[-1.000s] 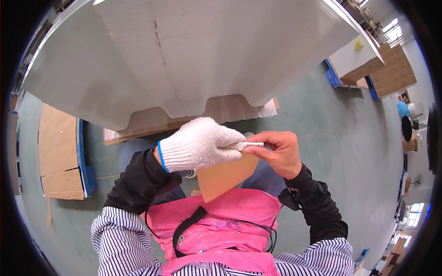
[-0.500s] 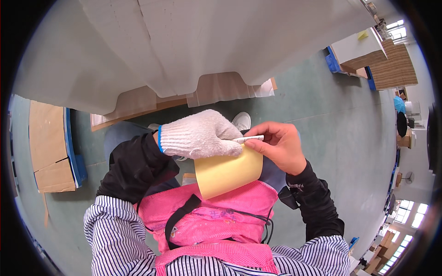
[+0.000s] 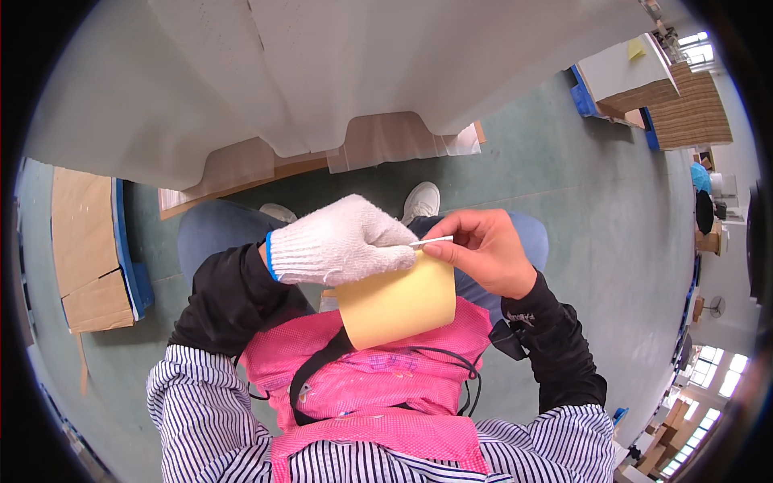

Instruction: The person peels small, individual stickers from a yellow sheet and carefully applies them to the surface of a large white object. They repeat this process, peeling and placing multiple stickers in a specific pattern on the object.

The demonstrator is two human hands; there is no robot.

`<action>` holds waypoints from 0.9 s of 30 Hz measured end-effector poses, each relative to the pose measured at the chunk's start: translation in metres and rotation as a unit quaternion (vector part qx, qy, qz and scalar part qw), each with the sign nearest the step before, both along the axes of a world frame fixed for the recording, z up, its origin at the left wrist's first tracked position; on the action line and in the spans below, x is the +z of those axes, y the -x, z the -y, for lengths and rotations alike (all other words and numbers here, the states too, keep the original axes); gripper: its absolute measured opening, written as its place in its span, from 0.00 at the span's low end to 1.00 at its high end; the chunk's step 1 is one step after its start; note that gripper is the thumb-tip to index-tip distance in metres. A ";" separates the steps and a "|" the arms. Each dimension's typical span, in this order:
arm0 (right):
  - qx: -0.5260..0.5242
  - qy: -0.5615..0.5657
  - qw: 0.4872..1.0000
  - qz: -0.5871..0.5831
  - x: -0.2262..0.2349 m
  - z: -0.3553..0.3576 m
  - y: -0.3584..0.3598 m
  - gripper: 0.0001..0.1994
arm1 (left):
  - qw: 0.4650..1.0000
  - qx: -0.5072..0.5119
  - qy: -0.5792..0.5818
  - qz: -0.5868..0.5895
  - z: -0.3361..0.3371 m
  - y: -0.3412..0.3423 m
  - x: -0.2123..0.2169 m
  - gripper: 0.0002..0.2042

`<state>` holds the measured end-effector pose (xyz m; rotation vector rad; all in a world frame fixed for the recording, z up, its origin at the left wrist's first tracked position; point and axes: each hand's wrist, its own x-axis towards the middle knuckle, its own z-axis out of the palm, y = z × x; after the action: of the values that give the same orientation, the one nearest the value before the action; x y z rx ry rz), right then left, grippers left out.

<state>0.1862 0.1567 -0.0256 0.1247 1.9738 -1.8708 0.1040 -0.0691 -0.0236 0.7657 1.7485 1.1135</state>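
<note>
A sheet of yellow paper (image 3: 396,304) hangs curved above my lap, with a narrow white strip (image 3: 435,241) along its upper edge. My left hand (image 3: 348,241), in a white knit glove with a blue cuff, is closed on the sheet's upper left part. Bare, my right hand (image 3: 488,251) pinches the strip and the sheet's upper right corner between thumb and fingers. The fingertips of both hands are close together, with a short length of strip showing between them. Whether the strip is a rolled edge or a separate piece, I cannot tell.
A large whitish panel (image 3: 354,72) with a notched lower edge stands just ahead, over a cardboard-edged base. Cardboard on a blue pallet (image 3: 133,249) lies at the left. More stacked boards (image 3: 688,109) are at the far right. A pink apron (image 3: 370,378) covers my lap.
The white strip looks thinner now, and its dark marks no longer show. Both hands keep their grip, with the left shifted slightly left. My knees have spread a little.
</note>
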 end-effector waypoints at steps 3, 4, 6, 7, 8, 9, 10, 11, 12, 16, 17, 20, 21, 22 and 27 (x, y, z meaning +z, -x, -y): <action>-0.036 -0.021 0.999 -0.028 0.003 0.000 0.000 0.07 | 0.998 0.057 -0.023 0.035 0.007 -0.005 -0.003 0.16; -0.040 -0.016 0.999 -0.033 0.004 -0.003 -0.001 0.07 | 0.996 0.072 -0.017 0.051 0.011 -0.006 -0.003 0.15; -0.048 -0.005 0.998 -0.044 0.004 -0.009 -0.002 0.06 | 0.991 0.102 -0.005 0.082 0.020 -0.008 -0.002 0.14; -0.033 -0.015 0.999 -0.033 0.005 -0.011 -0.002 0.07 | 0.986 0.126 -0.027 0.104 0.023 -0.012 -0.007 0.14; -0.006 -0.064 0.995 -0.070 0.009 -0.010 -0.002 0.08 | 0.987 0.130 -0.024 0.090 0.023 -0.015 -0.004 0.13; 0.021 -0.111 0.988 -0.108 0.013 -0.007 0.000 0.08 | 0.988 0.135 -0.020 0.075 0.022 -0.018 -0.001 0.13; 0.047 -0.158 0.976 -0.145 0.019 -0.004 0.001 0.08 | 0.988 0.139 -0.016 0.060 0.020 -0.021 0.003 0.13; 0.064 -0.175 0.969 -0.161 0.026 0.001 0.003 0.08 | 0.990 0.134 -0.008 0.048 0.018 -0.023 0.008 0.12; 0.078 -0.194 0.962 -0.175 0.034 0.006 0.004 0.08 | 0.991 0.127 -0.003 0.036 0.015 -0.024 0.015 0.12; 0.108 -0.208 0.948 -0.217 0.046 0.014 0.004 0.06 | 0.994 0.104 -0.004 0.036 0.011 -0.028 0.035 0.11; 0.108 -0.197 0.951 -0.213 0.047 0.012 0.003 0.07 | 0.994 0.101 -0.026 0.041 0.011 -0.028 0.031 0.11; 0.119 -0.150 0.966 -0.175 0.050 0.007 0.002 0.07 | 0.994 0.075 -0.054 0.064 0.016 -0.028 0.024 0.13; 0.126 -0.131 0.973 -0.139 0.050 0.005 0.000 0.08 | 0.994 0.052 -0.044 0.081 0.017 -0.026 0.026 0.14; 0.133 -0.112 0.979 -0.103 0.050 0.004 -0.001 0.08 | 0.994 0.029 -0.033 0.098 0.017 -0.024 0.027 0.14; 0.122 -0.037 0.990 -0.053 0.042 -0.003 -0.005 0.09 | 0.993 0.007 -0.053 0.101 0.014 -0.024 0.026 0.15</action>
<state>0.1911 0.1595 0.0165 -0.1917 2.0255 -1.6796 0.1279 -0.0835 0.0020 0.6802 1.5365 1.2568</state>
